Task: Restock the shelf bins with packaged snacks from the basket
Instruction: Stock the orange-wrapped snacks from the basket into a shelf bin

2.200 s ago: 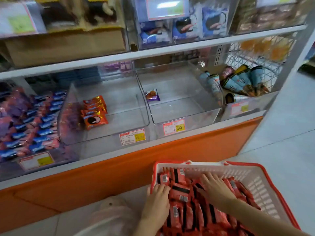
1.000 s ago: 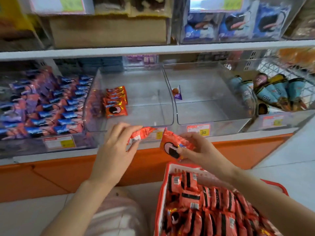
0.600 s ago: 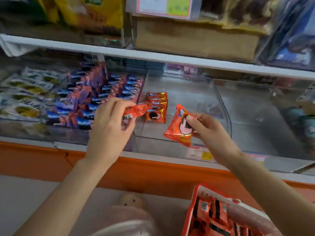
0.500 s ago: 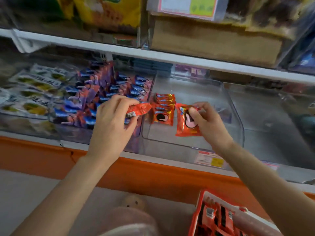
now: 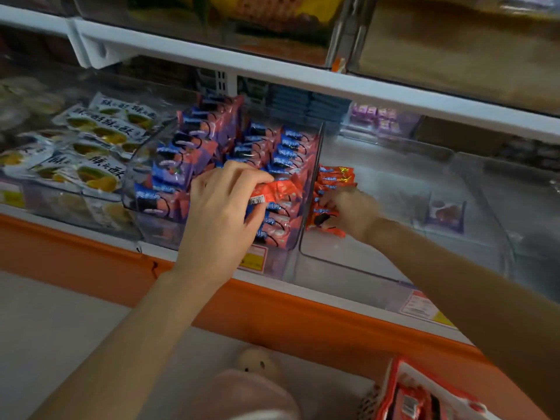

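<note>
Right hand (image 5: 348, 207) had carried orange packet (image 5: 325, 221) down into clear bin (image 5: 394, 269), against front of packet row (image 5: 335, 177) at bin's left wall; fingers curled on it, unreleased. Left hand (image 5: 224, 213) gripped spare packet (image 5: 278, 190) outside bin. Step judged: shelving. Next: release, then seat spare at row front.

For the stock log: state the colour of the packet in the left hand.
Orange-red packet in the left hand, seen in the head view.
</note>
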